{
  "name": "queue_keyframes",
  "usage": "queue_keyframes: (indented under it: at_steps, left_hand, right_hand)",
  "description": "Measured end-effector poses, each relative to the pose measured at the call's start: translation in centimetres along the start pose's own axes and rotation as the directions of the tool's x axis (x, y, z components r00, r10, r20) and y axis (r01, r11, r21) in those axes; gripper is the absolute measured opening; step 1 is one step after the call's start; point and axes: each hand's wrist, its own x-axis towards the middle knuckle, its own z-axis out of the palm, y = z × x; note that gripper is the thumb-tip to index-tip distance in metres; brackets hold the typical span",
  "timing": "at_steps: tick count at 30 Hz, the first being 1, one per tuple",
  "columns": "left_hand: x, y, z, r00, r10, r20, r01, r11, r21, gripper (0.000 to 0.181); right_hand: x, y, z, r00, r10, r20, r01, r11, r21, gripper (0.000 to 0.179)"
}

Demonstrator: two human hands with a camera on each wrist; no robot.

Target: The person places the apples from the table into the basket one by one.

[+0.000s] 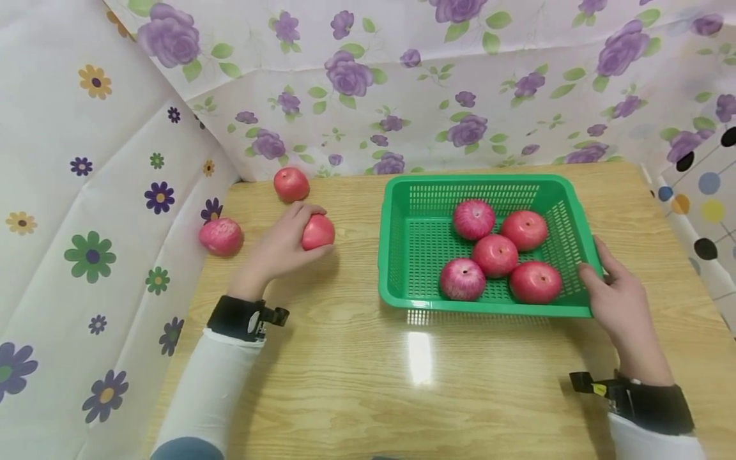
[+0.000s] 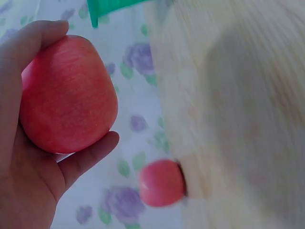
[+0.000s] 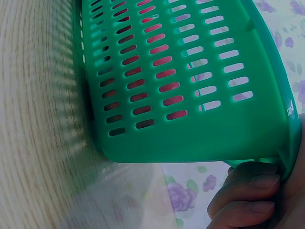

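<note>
My left hand (image 1: 282, 246) holds a red apple (image 1: 318, 232) above the left part of the table, thumb on one side and fingers on the other. In the left wrist view the same apple (image 2: 69, 95) fills the grasp. A green slotted plastic basket (image 1: 386, 255) stands to the right, with several apples inside, some plain red and two with streaked skin. My right hand (image 1: 623, 303) grips the basket's right rim; curled fingers (image 3: 245, 198) show beneath that rim in the right wrist view. One red apple (image 1: 291, 184) sits just beyond my left hand.
A mottled pink, apple-like fruit (image 1: 221, 237) lies at the table's left edge, against a flower-printed sheet (image 1: 52, 306). Behind the wooden table (image 1: 356, 383) hangs a sheet with purple roses (image 1: 368, 115). A dotted sheet (image 1: 713, 236) borders the right side.
</note>
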Motion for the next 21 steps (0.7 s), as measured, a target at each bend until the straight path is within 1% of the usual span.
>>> queue_keyframes:
  at_steps: [2,4,7,10,13,17,21]
  left_hand:
    - [0.8,1.0,0.0,0.999,0.054,-0.009,-0.054,0.999,-0.003,0.065]
    - [1.6,2.0,0.0,0.994,0.112,-0.021,-0.112,0.994,0.002,0.065]
    - [2.7,3.6,0.0,0.979,0.198,-0.039,-0.196,0.98,0.032,0.062]
    - [3.8,5.3,0.0,0.963,0.267,-0.031,-0.265,0.962,0.062,0.057]
    - [5.1,7.3,0.1,0.949,0.315,0.006,-0.315,0.948,0.056,0.051]
    - [7.0,10.0,0.8,0.927,0.368,0.069,-0.37,0.929,0.018,0.05]
    - [8.5,11.8,2.0,0.901,0.41,0.141,-0.415,0.91,0.001,0.052]
  right_hand:
    - [0.0,0.0,0.0,1.0,-0.001,0.0,0.001,1.0,0.0,0.062]
    - [0.0,-0.1,0.0,1.0,0.002,-0.002,-0.002,1.0,-0.001,0.063]
    - [0.0,-0.1,0.0,1.0,0.004,-0.001,-0.004,1.0,0.0,0.063]
    - [0.0,0.0,0.0,1.0,0.003,-0.006,-0.003,1.0,-0.004,0.063]
    - [0.1,0.2,0.0,1.0,0.002,-0.013,-0.002,1.0,-0.008,0.063]
    - [0.1,0.3,0.0,1.0,0.003,-0.017,-0.003,1.0,-0.008,0.061]
    - [0.1,0.2,0.0,1.0,-0.004,-0.013,0.004,1.0,0.004,0.062]
